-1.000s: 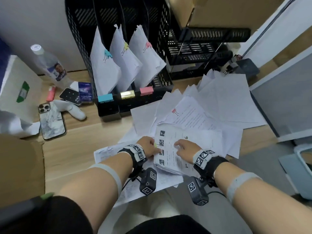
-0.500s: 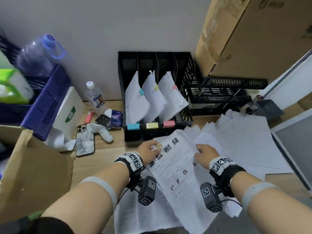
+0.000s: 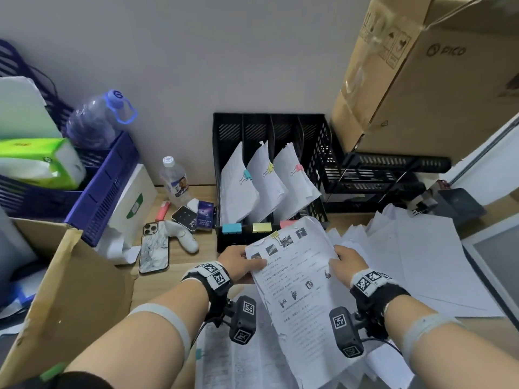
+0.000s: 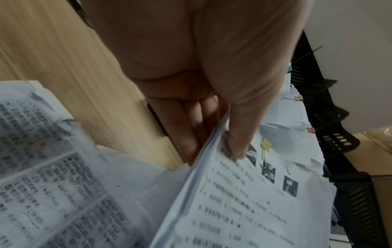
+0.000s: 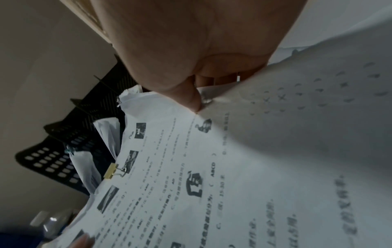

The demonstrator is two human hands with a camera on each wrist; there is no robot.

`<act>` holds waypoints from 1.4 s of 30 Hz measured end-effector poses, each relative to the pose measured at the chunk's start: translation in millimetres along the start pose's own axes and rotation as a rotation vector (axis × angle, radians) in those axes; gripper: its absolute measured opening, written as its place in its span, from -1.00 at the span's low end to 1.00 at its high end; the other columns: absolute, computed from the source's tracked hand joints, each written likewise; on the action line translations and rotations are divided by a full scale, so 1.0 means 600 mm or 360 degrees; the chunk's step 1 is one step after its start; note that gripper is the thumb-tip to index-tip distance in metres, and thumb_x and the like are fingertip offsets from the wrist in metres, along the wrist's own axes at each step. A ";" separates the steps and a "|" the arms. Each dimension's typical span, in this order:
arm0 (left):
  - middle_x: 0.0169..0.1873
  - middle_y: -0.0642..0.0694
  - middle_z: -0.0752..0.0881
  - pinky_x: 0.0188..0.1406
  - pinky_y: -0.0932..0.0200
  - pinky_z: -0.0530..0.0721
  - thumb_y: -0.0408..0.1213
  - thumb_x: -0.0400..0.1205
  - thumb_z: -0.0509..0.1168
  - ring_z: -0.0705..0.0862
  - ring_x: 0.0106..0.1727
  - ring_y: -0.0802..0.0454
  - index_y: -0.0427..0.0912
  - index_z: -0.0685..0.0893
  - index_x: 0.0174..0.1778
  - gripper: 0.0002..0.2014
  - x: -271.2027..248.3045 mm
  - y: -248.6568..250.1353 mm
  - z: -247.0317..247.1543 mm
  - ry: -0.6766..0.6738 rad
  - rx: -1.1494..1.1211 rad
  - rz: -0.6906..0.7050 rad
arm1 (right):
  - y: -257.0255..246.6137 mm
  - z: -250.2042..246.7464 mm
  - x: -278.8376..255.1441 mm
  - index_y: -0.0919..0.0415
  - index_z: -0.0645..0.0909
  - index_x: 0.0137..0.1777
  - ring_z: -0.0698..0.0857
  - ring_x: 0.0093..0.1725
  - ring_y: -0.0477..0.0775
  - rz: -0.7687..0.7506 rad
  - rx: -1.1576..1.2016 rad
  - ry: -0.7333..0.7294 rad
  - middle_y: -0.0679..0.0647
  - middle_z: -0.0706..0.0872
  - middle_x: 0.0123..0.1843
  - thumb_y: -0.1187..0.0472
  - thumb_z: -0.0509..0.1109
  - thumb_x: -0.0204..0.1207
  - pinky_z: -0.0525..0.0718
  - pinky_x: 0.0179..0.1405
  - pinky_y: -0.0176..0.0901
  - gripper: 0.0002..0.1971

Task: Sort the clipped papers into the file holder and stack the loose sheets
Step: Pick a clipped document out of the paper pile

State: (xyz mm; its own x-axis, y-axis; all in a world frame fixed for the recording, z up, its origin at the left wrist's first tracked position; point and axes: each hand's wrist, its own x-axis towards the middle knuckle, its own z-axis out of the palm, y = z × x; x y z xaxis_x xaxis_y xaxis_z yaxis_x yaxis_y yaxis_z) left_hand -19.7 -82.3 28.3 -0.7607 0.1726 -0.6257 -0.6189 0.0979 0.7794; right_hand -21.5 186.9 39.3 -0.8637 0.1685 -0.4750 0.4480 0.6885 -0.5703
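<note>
Hands [image 3: 292, 263] on thin, clipped papers [image 3: 303, 290]

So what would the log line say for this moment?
holding | both hands grip yellow-clipped papers | in front of file holder | not yet filed

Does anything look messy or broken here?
Yes. The loose sheets lie fanned out crookedly over the desk instead of in a neat stack. The clipped papers held by the left hand and right hand have ragged, torn-looking edges. Nothing looks spilled.
</note>
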 end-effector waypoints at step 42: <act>0.45 -0.19 0.37 0.12 -0.01 0.78 -0.21 0.63 0.28 0.73 0.09 -0.15 0.27 0.22 0.68 -0.30 0.026 0.209 0.076 0.0264 0.1493 0.0671 | -0.237 -0.191 -0.102 0.29 0.58 0.31 0.64 0.15 0.16 -0.0798 0.0306 0.0634 0.17 0.71 0.19 0.22 0.14 0.72 0.45 0.07 -0.20 -0.71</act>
State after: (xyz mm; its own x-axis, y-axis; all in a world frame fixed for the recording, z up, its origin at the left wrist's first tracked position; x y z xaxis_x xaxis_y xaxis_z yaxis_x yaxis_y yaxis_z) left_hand -100.5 -22.7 117.7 -0.9412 0.2398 -0.2379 0.0501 0.7956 0.6037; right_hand -58.7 159.3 226.3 -0.9808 0.1339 0.1414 -0.0286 0.6195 -0.7845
